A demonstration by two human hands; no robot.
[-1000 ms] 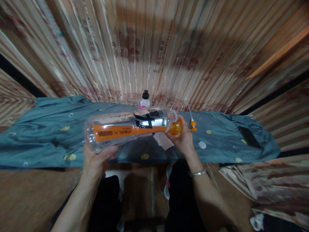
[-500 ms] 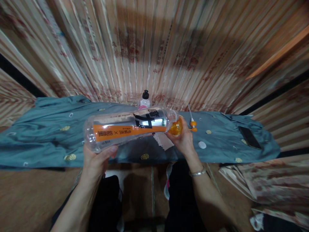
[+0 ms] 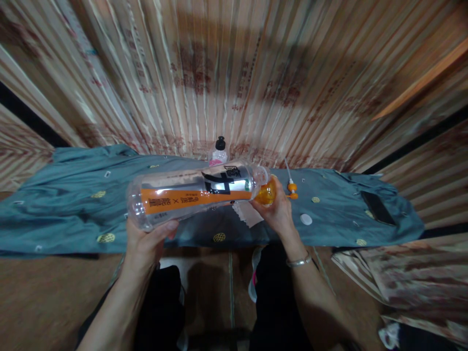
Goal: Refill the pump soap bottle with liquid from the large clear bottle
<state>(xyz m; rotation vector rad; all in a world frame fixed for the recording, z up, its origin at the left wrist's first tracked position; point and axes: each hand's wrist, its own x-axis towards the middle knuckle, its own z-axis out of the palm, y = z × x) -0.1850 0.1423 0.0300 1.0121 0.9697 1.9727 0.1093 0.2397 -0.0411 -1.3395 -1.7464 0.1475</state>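
Note:
A large clear plastic bottle point(image 3: 190, 192) with an orange, silver and black label lies tipped nearly flat in the air, its neck to the right. My left hand point(image 3: 149, 241) is closed around its base from below. At the neck, my right hand point(image 3: 276, 207) grips a smaller orange see-through bottle point(image 3: 266, 191). The two mouths meet or overlap; whether they touch I cannot tell. An orange pump top point(image 3: 292, 190) with a white tube lies on the cloth just right of my right hand. Below the large bottle's neck is a white paper piece point(image 3: 248, 214).
A small clear bottle with a black cap point(image 3: 220, 146) stands behind the large bottle. A round white cap point(image 3: 306, 219) and a black phone point(image 3: 378, 207) lie to the right on the blue-green cloth point(image 3: 73, 195). A pleated patterned curtain point(image 3: 226, 87) hangs behind.

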